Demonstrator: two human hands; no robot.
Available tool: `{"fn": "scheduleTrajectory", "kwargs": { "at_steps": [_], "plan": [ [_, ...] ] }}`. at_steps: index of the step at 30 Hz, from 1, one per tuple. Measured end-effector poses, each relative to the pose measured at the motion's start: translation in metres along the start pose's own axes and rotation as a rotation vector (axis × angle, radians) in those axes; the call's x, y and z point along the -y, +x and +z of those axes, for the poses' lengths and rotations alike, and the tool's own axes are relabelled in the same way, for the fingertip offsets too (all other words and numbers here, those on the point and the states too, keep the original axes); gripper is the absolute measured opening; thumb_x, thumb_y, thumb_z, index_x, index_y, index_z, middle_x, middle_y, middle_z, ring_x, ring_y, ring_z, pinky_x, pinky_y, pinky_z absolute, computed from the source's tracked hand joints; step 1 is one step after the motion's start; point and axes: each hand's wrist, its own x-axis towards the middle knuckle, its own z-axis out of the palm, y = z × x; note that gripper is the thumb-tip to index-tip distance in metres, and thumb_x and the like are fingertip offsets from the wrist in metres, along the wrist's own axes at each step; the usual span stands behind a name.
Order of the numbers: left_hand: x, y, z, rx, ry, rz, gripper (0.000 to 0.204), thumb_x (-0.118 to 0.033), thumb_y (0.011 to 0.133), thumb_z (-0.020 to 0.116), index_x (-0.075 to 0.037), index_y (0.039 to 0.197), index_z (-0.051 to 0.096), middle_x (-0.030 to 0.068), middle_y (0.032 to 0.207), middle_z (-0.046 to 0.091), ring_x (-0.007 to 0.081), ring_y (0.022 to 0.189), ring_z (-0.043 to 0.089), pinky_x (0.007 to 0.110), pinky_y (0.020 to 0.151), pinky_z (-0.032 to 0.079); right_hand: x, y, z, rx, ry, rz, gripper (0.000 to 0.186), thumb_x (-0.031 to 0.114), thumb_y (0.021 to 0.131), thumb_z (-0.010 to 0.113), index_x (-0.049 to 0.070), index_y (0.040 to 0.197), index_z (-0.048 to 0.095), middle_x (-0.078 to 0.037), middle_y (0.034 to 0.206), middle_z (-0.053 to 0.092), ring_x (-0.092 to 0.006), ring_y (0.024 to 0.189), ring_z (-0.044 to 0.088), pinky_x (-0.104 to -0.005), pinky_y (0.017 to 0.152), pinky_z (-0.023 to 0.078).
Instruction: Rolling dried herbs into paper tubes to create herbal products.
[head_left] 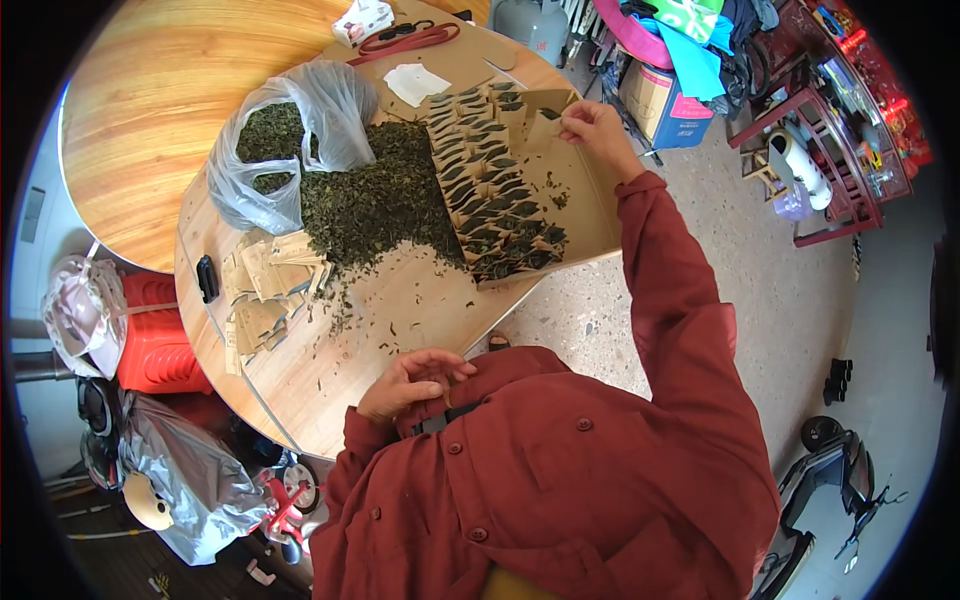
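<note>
My right hand (592, 130) is raised at the far right corner of a shallow cardboard box (600, 215). Its thumb and fingers pinch the edge of a small brown paper packet (545, 122) with dark leaf at its mouth. Rows of similar packets (490, 165), open at the top and filled with dark dried leaves, stand along the box's left side. My left hand (415, 385) hovers by my lap at the table's near edge, fingers loosely bent and apart, with nothing visible in it. A heap of dried leaves (380, 200) lies left of the box.
A clear plastic bag (345, 110) of leaves stands behind the heap. Flat brown packets (270, 270) and a black object (207, 279) lie at the table's left. A red strap (410, 38) and white paper (415, 84) are at the back. Red stools (160, 340) stand left.
</note>
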Motion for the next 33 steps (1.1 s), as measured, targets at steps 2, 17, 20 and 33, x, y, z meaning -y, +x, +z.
{"fn": "scheduleTrajectory", "kwargs": {
  "at_steps": [2,17,20,33],
  "plan": [
    [0.005,0.001,0.003,-0.071,-0.022,0.024,0.042,-0.019,0.079,0.069,-0.001,0.116,0.058,0.0145,0.118,0.062,0.0142,0.099,0.058,0.025,0.086,0.045,-0.014,0.009,0.009,0.015,-0.011,0.016,0.007,0.007,0.089,0.061,0.000,0.091,0.063,-0.004,0.079,0.065,-0.0110,0.070,0.065,-0.0223,0.064,0.053],
    [0.011,0.000,0.013,-0.164,0.024,0.094,0.034,-0.015,0.084,0.067,0.000,0.114,0.060,0.0099,0.118,0.063,0.0127,0.104,0.056,0.027,0.096,0.042,-0.040,0.039,0.043,0.059,-0.024,0.003,0.008,0.005,0.089,0.061,-0.001,0.093,0.064,-0.003,0.079,0.065,-0.0097,0.069,0.063,-0.0232,0.063,0.052],
    [0.011,-0.001,0.016,-0.222,0.024,0.090,0.034,-0.014,0.081,0.067,0.000,0.111,0.060,0.0136,0.114,0.063,0.0161,0.102,0.056,0.030,0.094,0.043,-0.039,0.040,0.045,0.045,-0.046,0.000,0.008,0.005,0.089,0.062,-0.001,0.094,0.064,-0.003,0.080,0.065,-0.0094,0.070,0.063,-0.0228,0.063,0.052],
    [0.009,-0.001,0.015,-0.224,0.025,0.090,0.033,-0.015,0.082,0.068,0.000,0.110,0.061,0.0131,0.114,0.064,0.0167,0.103,0.056,0.031,0.096,0.042,-0.042,0.041,0.050,-0.003,0.005,-0.035,0.012,0.005,0.087,0.061,-0.003,0.093,0.065,-0.006,0.076,0.067,-0.0114,0.066,0.065,-0.0242,0.061,0.053]
  ]
}}
